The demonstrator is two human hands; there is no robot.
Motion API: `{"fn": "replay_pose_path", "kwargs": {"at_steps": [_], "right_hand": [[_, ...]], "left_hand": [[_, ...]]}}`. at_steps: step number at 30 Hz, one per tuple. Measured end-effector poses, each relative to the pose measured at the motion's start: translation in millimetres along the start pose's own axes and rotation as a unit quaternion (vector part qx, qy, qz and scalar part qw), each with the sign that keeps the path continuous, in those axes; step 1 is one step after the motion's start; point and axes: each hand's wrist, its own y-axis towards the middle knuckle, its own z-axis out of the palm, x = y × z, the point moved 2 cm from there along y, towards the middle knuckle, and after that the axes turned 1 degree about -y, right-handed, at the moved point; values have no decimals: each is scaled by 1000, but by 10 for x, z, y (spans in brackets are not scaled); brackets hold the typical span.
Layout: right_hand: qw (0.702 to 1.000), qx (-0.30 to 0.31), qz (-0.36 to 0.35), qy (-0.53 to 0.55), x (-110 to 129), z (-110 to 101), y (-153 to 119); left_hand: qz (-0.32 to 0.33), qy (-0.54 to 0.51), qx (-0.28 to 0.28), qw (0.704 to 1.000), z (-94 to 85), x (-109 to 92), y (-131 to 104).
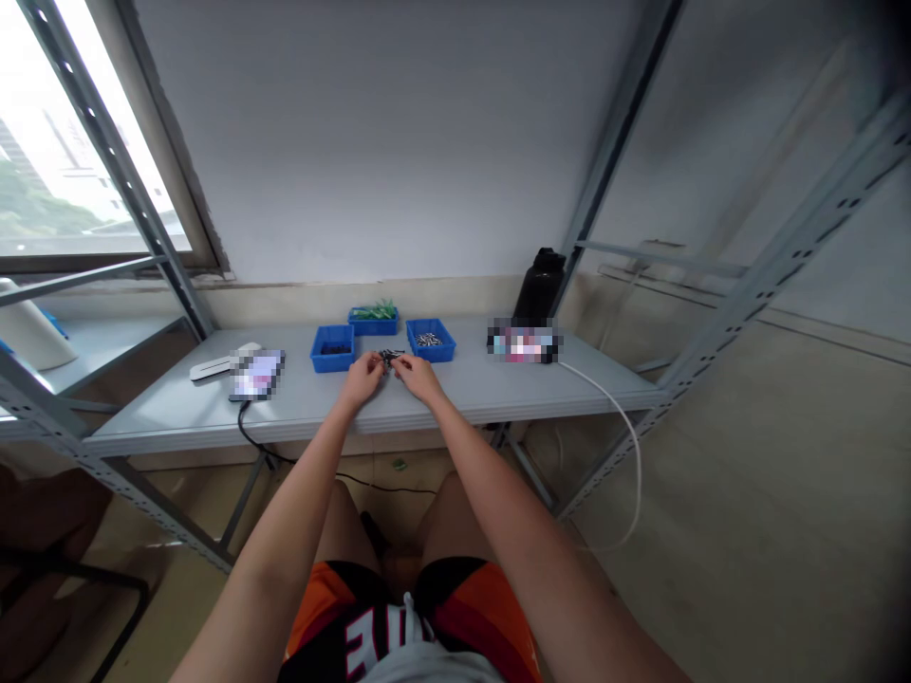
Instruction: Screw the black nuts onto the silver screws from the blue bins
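Note:
My left hand (364,377) and my right hand (416,374) meet over the middle of the grey shelf table (285,417), fingers bent at a small cluster of dark and silvery pieces (391,356). The fingers of both look pinched together, but what each one holds is too small to make out. Just behind them on the left is a blue bin (334,362) with dark parts. A second blue bin (431,352), on the right, has many small light and dark pieces. Farther back, a third blue bin (374,325) contains green pieces.
A phone (257,376) with a black cable lies at the left beside a white object (213,367). On the right, a black bottle (541,287) stands behind a lit device (525,343) with a white cable. Metal uprights flank the table.

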Motion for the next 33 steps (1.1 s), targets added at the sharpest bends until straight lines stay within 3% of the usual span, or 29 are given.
{"fn": "replay_pose_path", "kwargs": {"at_steps": [6,18,26,33], "right_hand": [[1000,-2,-3,-3,-1,-7,-4],[1000,4,-15,1,22,-9,-19],[998,-27,22,42,-20,-13,9],[1000,14,7,4,29,-6,-17]], "left_hand": [[63,12,20,998,-7,-31,4],[42,25,31,998,-7,-22,14],[4,31,-2,1000,-12,28,18],[13,-4,-18,1000,-43,-47,5]]}}
